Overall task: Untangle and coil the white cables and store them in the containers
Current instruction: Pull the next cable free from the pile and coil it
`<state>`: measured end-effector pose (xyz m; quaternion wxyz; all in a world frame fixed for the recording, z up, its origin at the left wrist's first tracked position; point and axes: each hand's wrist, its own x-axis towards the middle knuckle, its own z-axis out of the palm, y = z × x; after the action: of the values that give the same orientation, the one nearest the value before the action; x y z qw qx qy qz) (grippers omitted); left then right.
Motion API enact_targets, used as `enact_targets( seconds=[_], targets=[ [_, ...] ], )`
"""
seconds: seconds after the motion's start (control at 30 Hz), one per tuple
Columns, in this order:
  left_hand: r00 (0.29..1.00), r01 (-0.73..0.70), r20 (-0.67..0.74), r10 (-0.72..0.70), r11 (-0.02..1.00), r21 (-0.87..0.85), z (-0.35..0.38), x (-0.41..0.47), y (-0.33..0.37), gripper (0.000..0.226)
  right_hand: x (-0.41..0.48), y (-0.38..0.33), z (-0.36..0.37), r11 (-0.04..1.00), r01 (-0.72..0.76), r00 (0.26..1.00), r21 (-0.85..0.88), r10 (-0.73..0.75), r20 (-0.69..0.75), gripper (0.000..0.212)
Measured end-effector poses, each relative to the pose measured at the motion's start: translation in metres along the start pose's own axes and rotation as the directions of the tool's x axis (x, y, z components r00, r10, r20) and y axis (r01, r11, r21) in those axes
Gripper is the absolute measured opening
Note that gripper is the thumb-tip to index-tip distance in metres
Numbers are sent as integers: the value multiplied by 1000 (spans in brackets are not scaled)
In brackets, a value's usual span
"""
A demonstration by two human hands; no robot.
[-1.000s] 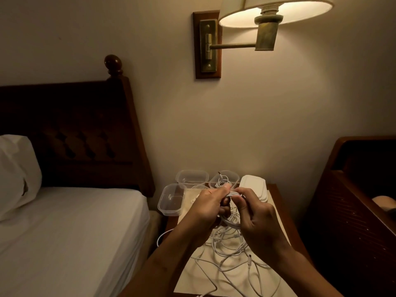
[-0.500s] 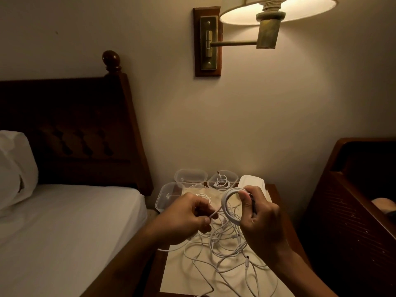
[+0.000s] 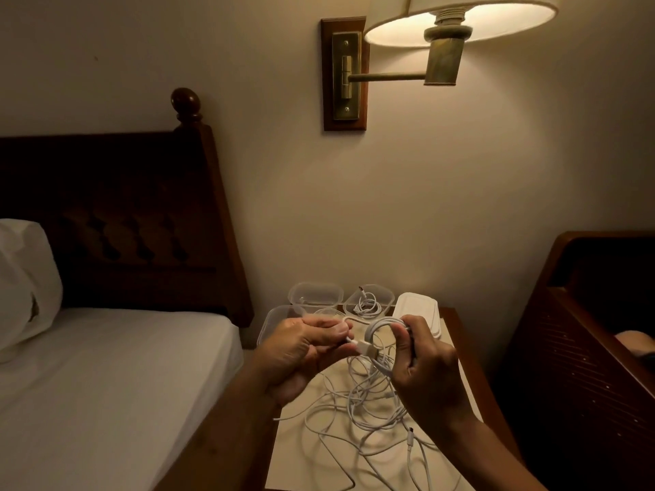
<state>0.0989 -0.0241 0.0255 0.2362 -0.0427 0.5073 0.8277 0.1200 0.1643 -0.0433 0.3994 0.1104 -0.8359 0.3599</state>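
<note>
My right hand grips a small coil of white cable above the nightstand. My left hand pinches the loose end of that cable, with its white plug just left of the coil. Under both hands lies a tangle of white cables on a white sheet. At the back stand clear plastic containers: one holds a coiled cable, one to its left looks empty, and another is partly hidden by my left hand.
A stack of white lids sits at the nightstand's back right. A bed with white sheet and dark wooden headboard is on the left. A wall lamp hangs overhead. A dark wooden bed frame stands on the right.
My left hand has drawn the cable's free end in toward the coil, so the plug now sits beside it. The coil in my right hand looks tighter.
</note>
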Motion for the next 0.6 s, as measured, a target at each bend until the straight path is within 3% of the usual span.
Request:
enact_targets(
  seconds=[0.13,0.3,0.43,0.6],
  targets=[
    [954,-261,-146,261,965,19,13,3,-27,27,-1,2,6,999,-33,999,38,32,6,11],
    [746,-520,-207,633,747,414,19,2,-50,13,0,-2,7,990,-89,996,108,88,13,14],
    [627,-601,-210,750,638,482,24,2,-56,13,5,-6,5,971,-155,988,179,151,39,12],
    [528,-619,-181,830,522,587,24,0,-56,17,10,-14,1,984,-72,997,165,66,40,10]
  ],
)
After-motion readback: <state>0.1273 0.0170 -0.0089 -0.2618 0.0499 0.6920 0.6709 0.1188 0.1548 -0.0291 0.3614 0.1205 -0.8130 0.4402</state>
